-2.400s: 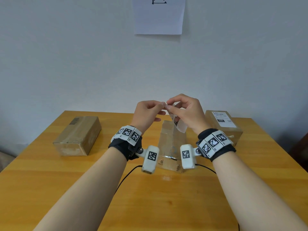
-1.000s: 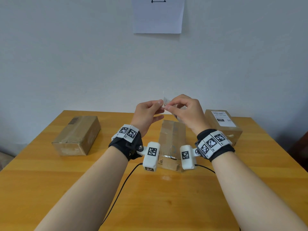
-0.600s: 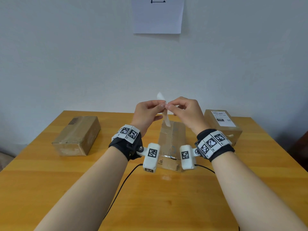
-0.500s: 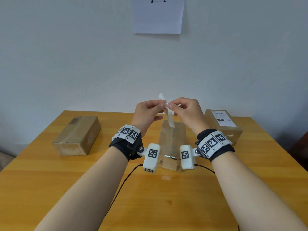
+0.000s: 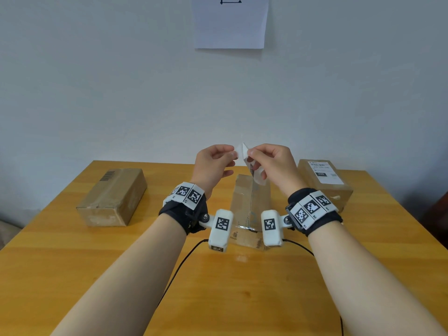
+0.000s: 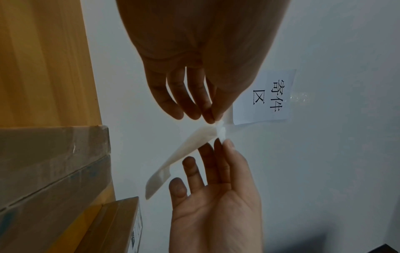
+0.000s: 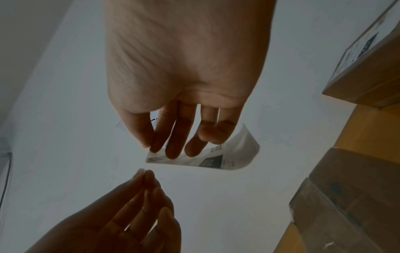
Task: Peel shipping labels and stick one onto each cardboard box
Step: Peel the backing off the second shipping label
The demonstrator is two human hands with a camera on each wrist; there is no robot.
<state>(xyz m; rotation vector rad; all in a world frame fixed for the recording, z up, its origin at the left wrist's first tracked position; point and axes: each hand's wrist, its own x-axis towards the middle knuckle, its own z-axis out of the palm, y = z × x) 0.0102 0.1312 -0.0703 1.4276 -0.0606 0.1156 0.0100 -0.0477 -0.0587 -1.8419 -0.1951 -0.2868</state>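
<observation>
Both hands are raised above the middle cardboard box (image 5: 251, 202). My right hand (image 5: 249, 154) pinches a printed shipping label sheet (image 5: 257, 174) that hangs below its fingers, and the wrist view shows the print (image 7: 207, 159). My left hand (image 5: 232, 152) pinches a white layer (image 5: 239, 151) split off at the sheet's top corner. In the left wrist view the sheet (image 6: 184, 154) runs from that pinch (image 6: 213, 119) down past the right hand (image 6: 223, 142). A plain box (image 5: 112, 197) lies at the left. The right box (image 5: 324, 187) carries a label (image 5: 323, 172).
The wooden table (image 5: 218, 287) stretches bare toward me, with a black cable (image 5: 179, 265) trailing under my left wrist. A white paper notice (image 5: 229, 20) hangs on the wall behind. A dark object (image 5: 440, 214) stands off the table's right edge.
My fingertips were together, picking at the sheet's top corner. Now the corner has split into two layers and my hands have drawn slightly apart.
</observation>
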